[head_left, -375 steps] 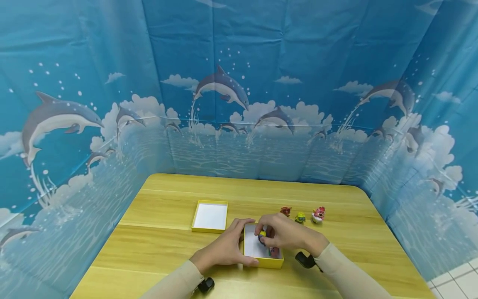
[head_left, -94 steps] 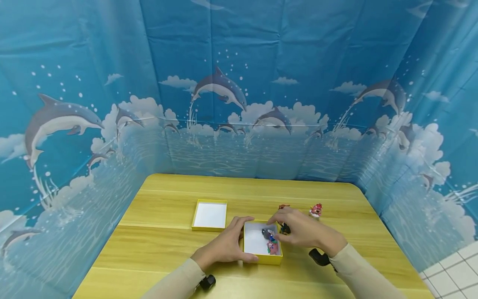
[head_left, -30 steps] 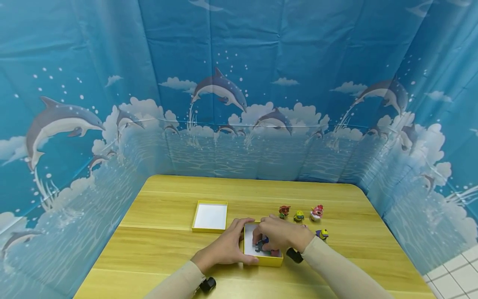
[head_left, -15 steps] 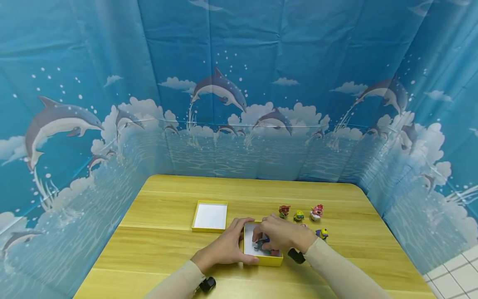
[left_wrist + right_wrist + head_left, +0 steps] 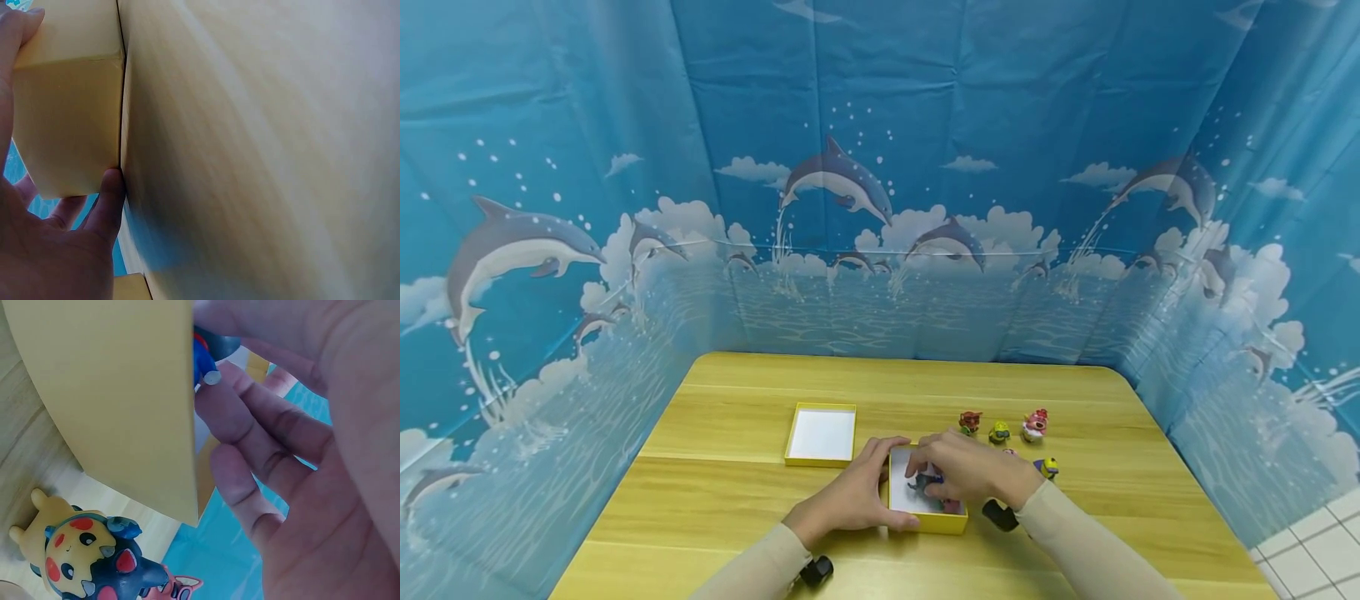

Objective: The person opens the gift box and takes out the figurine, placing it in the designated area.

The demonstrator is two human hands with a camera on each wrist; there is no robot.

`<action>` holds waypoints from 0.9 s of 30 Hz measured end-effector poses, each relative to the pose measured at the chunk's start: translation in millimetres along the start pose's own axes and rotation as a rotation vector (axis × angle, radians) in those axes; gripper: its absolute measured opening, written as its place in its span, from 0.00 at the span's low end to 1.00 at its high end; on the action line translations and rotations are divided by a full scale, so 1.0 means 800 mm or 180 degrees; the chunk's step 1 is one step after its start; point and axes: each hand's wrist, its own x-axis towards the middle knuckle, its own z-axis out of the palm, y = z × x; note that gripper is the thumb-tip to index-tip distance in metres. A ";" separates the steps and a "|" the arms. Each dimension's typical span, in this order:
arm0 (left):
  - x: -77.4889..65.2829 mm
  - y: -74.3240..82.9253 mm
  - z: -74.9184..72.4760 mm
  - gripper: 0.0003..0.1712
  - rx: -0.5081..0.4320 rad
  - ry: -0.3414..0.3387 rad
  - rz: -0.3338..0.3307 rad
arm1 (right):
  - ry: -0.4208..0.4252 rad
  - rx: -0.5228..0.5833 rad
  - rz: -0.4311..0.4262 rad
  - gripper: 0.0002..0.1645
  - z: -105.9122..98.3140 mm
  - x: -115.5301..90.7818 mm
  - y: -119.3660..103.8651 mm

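My left hand (image 5: 852,496) grips the left side of a yellow open box (image 5: 943,523), thumb along its front wall and fingers behind. My right hand (image 5: 958,467) reaches into the box from the right. Between its thumb and fingers is a small grey figurine (image 5: 919,484) with blue on it, tilted near the white floor. In the right wrist view the blue body (image 5: 203,365) and dark head of this figurine show past the box wall, with fingertips right at its foot. A pink figurine (image 5: 952,506) lies in the box's front right corner, partly covered by the hand.
The box lid (image 5: 822,433), white inside, lies at the left. Beyond the right hand stand a red-brown figurine (image 5: 970,422), a yellow figurine (image 5: 999,432) and a pink figurine (image 5: 1035,425). A yellow-and-dark figurine (image 5: 81,550) lies beside the box, with a pink one close by.
Earlier, the right hand held a yellow-and-dark figurine in the box; a similar one is now on the table. Lately the grey figurine has shifted slightly. The left hand stays put.
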 end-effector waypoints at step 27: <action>0.000 0.001 0.001 0.69 0.0158 0.0044 0.0009 | 0.0460 0.0303 0.0048 0.15 0.002 -0.017 0.000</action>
